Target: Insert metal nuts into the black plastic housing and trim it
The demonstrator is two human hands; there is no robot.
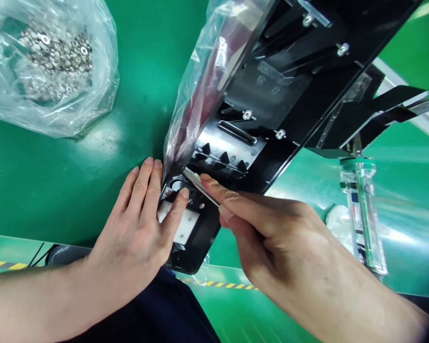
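A long black plastic housing [214, 233] lies at a slant, its ribbed inner side up, with brass-coloured or silver round inserts on its posts. Clear plastic film [186, 105] covers its left side over a dark red surface. My left hand [139, 224] rests against the lower left edge, fingers stretched over the film's edge and thumb on the inner face by a white rectangular pad [184, 224]. Between thumb and index finger, my right hand [268, 228] pinches a thin, flat silver tool [203, 188]; its exact kind is unclear. The tool's far end points into the housing near a row of black triangular ribs.
A clear plastic bag [100, 90] of small metal nuts or washers [64, 57] lies at the upper left of the green table [139, 57]. To the right stand a clear cylinder with a green cap [357, 166], black flat pieces [389, 109] and a white crumpled item [338, 221].
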